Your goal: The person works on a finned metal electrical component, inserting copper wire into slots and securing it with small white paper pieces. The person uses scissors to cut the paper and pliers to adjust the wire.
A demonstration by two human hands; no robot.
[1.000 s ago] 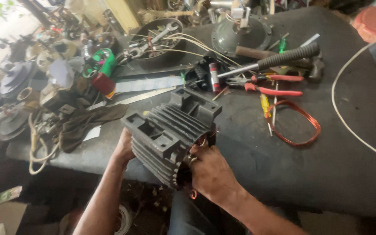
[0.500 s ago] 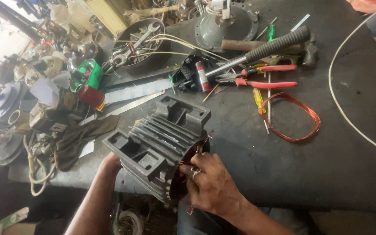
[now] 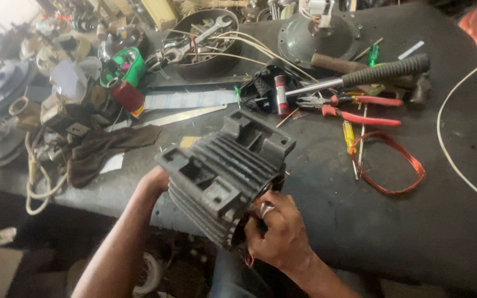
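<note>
Both hands (image 3: 280,234) gripping finned motor housing (image 3: 224,171), long axis tilted, open end toward right hand.

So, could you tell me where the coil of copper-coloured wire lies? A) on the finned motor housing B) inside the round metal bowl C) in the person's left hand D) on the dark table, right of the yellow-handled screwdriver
D: the coil of copper-coloured wire lies flat on the dark table, just right of the yellow-handled screwdriver.

Single head-worn view, looking steeply down and forward from close above the dark workbench (image 3: 415,232), near edge at bottom, cluttered far edge at top; no second view shares the scene.
</note>
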